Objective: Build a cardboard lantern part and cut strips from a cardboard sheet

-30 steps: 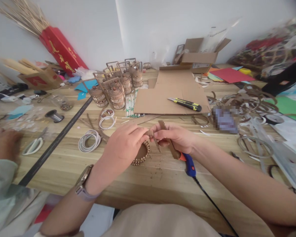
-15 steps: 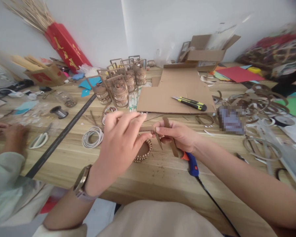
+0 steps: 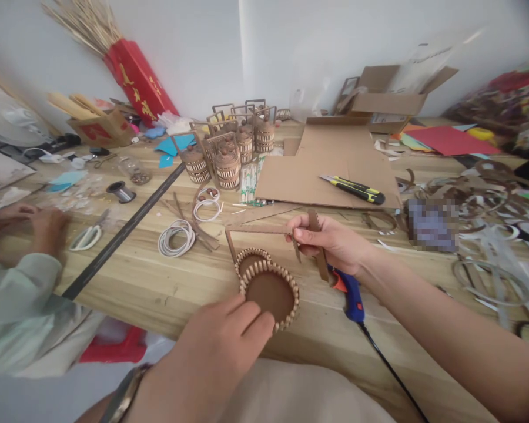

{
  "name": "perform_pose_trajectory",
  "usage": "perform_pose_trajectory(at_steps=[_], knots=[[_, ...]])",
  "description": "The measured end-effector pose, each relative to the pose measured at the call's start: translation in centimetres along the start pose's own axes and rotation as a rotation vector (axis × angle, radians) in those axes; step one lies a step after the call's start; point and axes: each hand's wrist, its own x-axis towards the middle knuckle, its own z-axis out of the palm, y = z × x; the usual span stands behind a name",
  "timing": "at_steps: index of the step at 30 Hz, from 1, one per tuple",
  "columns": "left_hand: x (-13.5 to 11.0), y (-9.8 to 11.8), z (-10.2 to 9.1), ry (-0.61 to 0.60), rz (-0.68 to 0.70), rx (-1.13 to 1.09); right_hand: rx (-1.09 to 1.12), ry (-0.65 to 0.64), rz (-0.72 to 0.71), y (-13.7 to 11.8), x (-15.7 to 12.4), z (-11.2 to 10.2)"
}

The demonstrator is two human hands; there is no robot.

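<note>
My right hand (image 3: 328,238) pinches a thin cardboard strip (image 3: 260,229), bent into a handle-like frame that reaches left and folds down. A second, wider strip (image 3: 321,258) stands between the same fingers. Nearer me, my left hand (image 3: 229,341) has its curled fingers on the near rim of a round brown tray (image 3: 271,294) edged with short wooden pegs; the thumb is hidden. Partly behind that tray lies a smaller-looking pegged ring (image 3: 249,261), close under the strip's folded end. A blue glue gun (image 3: 354,299) with an orange trigger rests just below my right hand.
A cardboard sheet (image 3: 286,176) bears a utility knife (image 3: 355,189). Several finished lidded baskets with handles (image 3: 227,167) stand behind. White cord (image 3: 176,238) and scissors (image 3: 88,235) lie left, near a co-worker's hands (image 3: 46,226). Curled strips (image 3: 476,188) pile up right.
My left hand has come down from beside the strip toward me and onto the round tray, which now shows. My right hand keeps its hold on the strips. The view has shifted slightly left.
</note>
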Motion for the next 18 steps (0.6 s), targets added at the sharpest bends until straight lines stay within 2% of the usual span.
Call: perform_pose_trajectory(at_steps=[3, 6, 8, 10, 12, 14, 17, 18], knots=[[-3.1, -0.7, -0.8, -0.084, -0.015, -0.044, -0.007, -0.016, 0.006, 0.0, 0.0, 0.0], [-5.3, -2.6, -0.4, -0.218, -0.228, -0.004, -0.022, -0.019, 0.02, 0.1, 0.1, 0.1], [-5.9, -4.1, 0.4, -0.271, -0.39, 0.017, -0.029, -0.005, 0.021, 0.1, 0.0, 0.2], [-6.0, -5.4, 1.4, -0.284, -0.495, 0.026, -0.032, -0.001, 0.019, 0.1, 0.0, 0.3], [-5.6, -6.1, 2.3, -0.237, -0.521, 0.039, -0.032, -0.007, 0.017, 0.1, -0.1, 0.3], [-4.9, -6.0, 3.3, -0.119, -0.497, 0.066, -0.033, -0.005, 0.01, 0.1, -0.3, 0.2], [-2.9, -4.0, 4.9, 0.099, -0.449, 0.049, -0.054, 0.004, 0.001, 0.4, -0.5, 0.1], [-1.9, -3.1, 5.5, 0.132, -0.43, 0.018, -0.065, 0.008, -0.001, 0.5, -0.6, 0.1]])
